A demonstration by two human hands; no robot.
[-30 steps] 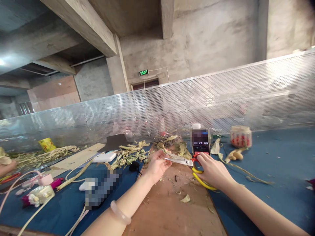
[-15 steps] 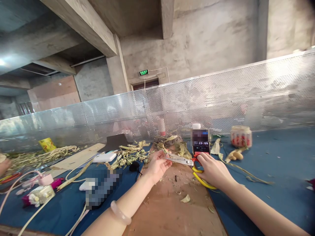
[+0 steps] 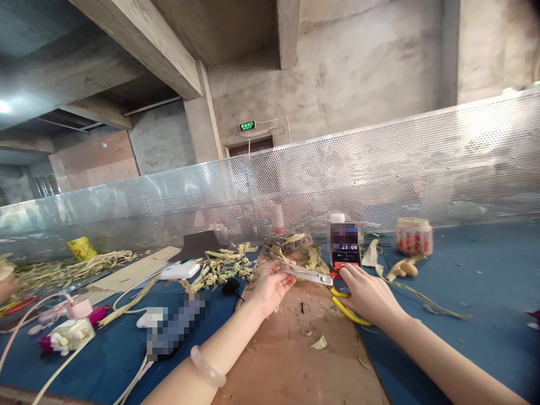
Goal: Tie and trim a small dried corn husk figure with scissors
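Observation:
My right hand (image 3: pixel 371 293) grips the red and yellow handles of a pair of scissors (image 3: pixel 310 275). The blades point left to the fingertips of my left hand (image 3: pixel 272 288). That hand is closed in a pinch, thumb and forefinger at the blade tips; what lies between them is too small to make out. Behind the hands, dried leaves (image 3: pixel 314 257) and a tangle of thin brown fibre (image 3: pixel 295 242) lie at the far end of a brown board (image 3: pixel 295 360). Small plant scraps are scattered over the board under my hands.
A phone showing a timer (image 3: pixel 346 247) stands behind my right hand. Right of it are a clear jar (image 3: pixel 414 236) and a ginger-like root (image 3: pixel 405 269). Dried plant pieces (image 3: pixel 223 273), a white case (image 3: pixel 180 271) and cables lie left. A perforated metal screen (image 3: pixel 379 163) runs behind. Another person's hand (image 3: pixel 7 287) shows far left.
Almost nothing differs. Both hands and the scissors keep their places, and the view has shifted very slightly.

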